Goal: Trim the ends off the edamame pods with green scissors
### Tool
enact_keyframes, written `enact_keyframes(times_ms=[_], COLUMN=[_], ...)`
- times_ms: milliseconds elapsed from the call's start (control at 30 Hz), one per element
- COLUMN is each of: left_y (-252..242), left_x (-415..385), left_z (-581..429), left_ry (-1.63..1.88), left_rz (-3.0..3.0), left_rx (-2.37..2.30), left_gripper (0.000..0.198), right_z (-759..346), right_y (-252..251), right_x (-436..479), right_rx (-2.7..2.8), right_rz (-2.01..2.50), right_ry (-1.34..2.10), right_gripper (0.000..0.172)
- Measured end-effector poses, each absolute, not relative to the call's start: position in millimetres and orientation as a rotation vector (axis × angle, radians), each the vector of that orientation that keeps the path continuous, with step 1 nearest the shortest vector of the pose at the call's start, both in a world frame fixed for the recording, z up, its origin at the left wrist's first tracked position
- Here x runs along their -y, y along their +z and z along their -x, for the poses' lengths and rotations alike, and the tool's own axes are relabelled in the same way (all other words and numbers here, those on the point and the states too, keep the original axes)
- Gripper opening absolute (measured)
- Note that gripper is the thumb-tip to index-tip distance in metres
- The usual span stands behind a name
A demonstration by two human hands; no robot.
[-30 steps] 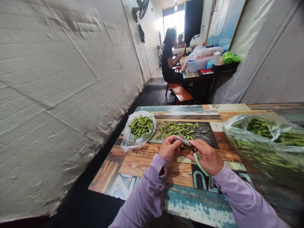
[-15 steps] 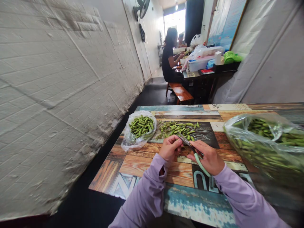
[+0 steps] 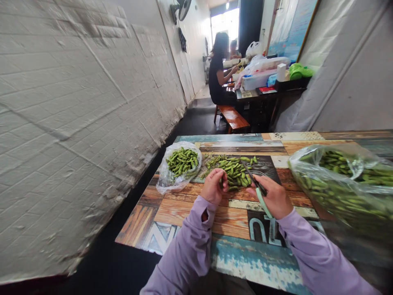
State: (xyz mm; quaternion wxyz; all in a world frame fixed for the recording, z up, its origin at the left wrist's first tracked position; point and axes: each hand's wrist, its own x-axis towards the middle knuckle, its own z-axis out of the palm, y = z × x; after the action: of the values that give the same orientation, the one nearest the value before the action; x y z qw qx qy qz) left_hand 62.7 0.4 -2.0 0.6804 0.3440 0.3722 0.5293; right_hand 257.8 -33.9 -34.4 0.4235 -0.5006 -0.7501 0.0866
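Viewed plank-patterned table [image 3: 184, 209] from its near side, in a narrow room with a white brick-textured wall [image 3: 76, 123] to the left. Found fingers of left hand [image 3: 212, 186] curled, thumb and index close at the tips; could not tell whether meeting or pinching a pod. Found fingers of right hand [image 3: 274, 197] wrapped round green-handled scissors [image 3: 263, 203], long axis from near right to far left, tips above the right part of a heap of pods [image 3: 235, 168]. Could not settle blade gap.

Located heap on a dark panel, to the far side of both hands: far and right from left fingertips, far and left from right ones. Noted mixed pod axes; saw nearest pod [image 3: 233, 188] lying roughly left to right, just beside left fingertips. Judged left hand nearer to it.

Further out, logged a clear bag [image 3: 167, 184] of pods on the left and a larger bag [image 3: 357, 169] of pods on the right, well apart. Beyond table, logged a red-brown bench [image 3: 233, 117] and a seated person in dark clothing [image 3: 217, 80], beside a plastic box [image 3: 259, 82] among other bags.
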Motion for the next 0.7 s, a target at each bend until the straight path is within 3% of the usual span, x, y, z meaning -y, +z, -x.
enact_keyframes(times_ms=[233,500,700], left_y=[-4.3,-18.5,-27.7], left_x=[-2.7,-0.8,2.5], left_z=[-59.0,-62.0,-62.1], left_ry=[1.111,0.938,0.726], left_rz=[-0.891,-1.939,-2.273], left_rx=[-0.883,-1.332,-1.426], left_gripper=[0.032,0.005,0.006], right_z=[-257.2,-257.0,-255.7], right_y=[-32.8,-34.3,-33.9], right_x=[33.3,33.3,33.2], right_rx=[1.803,1.833,1.835], right_rz=[1.271,1.259,1.239], right_ry=[0.268,0.235,0.25], right_gripper=[0.037,0.035,0.034])
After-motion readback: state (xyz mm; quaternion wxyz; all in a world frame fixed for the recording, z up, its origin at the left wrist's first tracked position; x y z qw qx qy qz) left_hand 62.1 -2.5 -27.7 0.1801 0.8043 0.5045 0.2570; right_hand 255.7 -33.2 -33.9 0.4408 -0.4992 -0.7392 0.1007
